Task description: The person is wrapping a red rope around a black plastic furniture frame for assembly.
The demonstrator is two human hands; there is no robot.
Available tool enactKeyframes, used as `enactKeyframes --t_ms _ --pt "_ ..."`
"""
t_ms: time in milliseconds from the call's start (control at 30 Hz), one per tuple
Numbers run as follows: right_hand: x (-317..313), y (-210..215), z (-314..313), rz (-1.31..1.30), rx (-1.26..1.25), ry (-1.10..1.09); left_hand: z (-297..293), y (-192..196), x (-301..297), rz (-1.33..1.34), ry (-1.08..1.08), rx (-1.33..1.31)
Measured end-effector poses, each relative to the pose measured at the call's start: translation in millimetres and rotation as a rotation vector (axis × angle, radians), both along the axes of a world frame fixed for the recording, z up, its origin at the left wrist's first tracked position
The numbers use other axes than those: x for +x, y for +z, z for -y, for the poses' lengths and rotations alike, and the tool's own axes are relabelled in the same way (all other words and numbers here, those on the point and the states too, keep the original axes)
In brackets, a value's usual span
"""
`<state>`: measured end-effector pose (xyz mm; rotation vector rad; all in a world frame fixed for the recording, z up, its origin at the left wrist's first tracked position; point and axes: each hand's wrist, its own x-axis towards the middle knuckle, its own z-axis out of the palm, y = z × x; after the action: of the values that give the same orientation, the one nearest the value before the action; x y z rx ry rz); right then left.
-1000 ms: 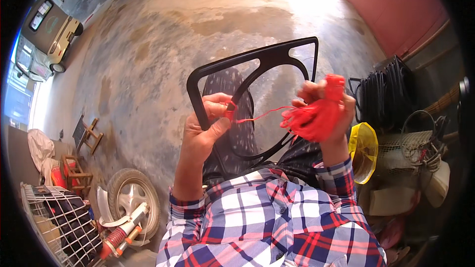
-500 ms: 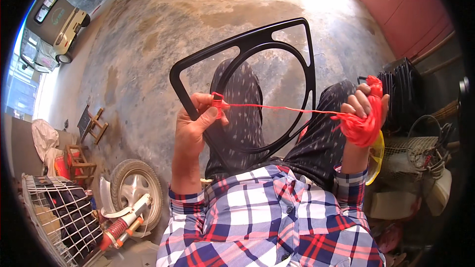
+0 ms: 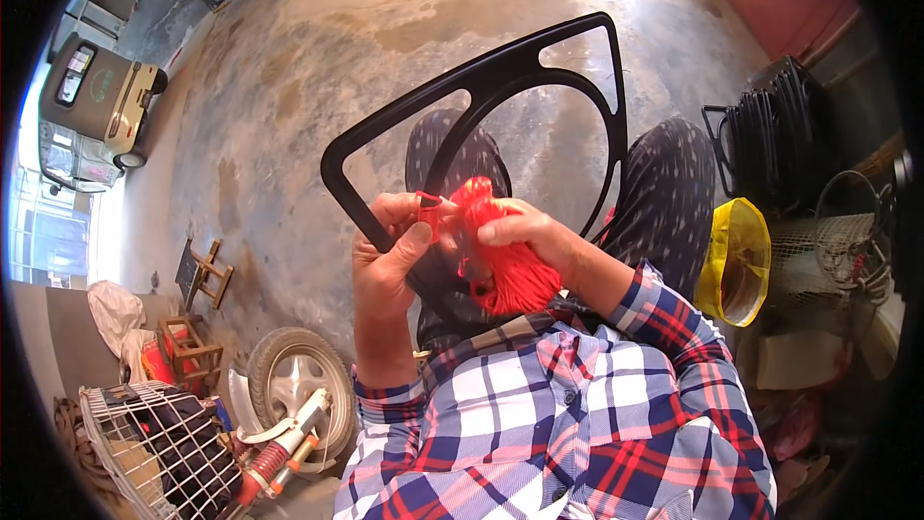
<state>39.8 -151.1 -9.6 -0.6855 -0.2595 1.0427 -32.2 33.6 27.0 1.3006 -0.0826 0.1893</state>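
A black frame [image 3: 515, 63], with a large ring inside straight outer bars, leans over my lap. My left hand [image 3: 383, 260] pinches its left side, thumb and fingers closed around the bar where red strand is wound [image 3: 429, 220]. Close beside that wrapping, my right hand [image 3: 529, 231] is closed on a thick bundle of red plastic twine [image 3: 520, 281], whose looped lower end hangs toward my shirt. The short gap between the bundle and the wrapping is blurred, so the run of the strand there is hard to make out.
At right stand a yellow bag [image 3: 717, 270], a wire mesh basket [image 3: 804, 246] and a stack of black frames [image 3: 770, 135]. Down left are a spoked wheel [image 3: 332, 356], a white wire crate [image 3: 101, 414] and a small wooden stool [image 3: 219, 279]. A small vehicle [image 3: 96, 116] is parked far left.
My right hand has come in from the far right with the red bundle, right up to the wrapped bar. The long taut strand between my hands no longer shows. My left hand keeps its grip.
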Motion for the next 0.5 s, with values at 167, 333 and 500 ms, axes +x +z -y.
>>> enactKeyframes --t_ms 167,333,500 --pt "2.3 0.5 14.4 0.004 -0.076 -0.043 -2.3 0.0 0.8 -0.008 0.022 0.048" --pt "7.9 12.1 27.9 -0.072 0.038 -0.224 3.7 3.6 3.3 -0.002 0.052 -0.054" --pt "10.9 13.8 39.8 0.014 0.160 -0.199 -0.7 0.6 4.4 -0.051 0.028 -0.023"
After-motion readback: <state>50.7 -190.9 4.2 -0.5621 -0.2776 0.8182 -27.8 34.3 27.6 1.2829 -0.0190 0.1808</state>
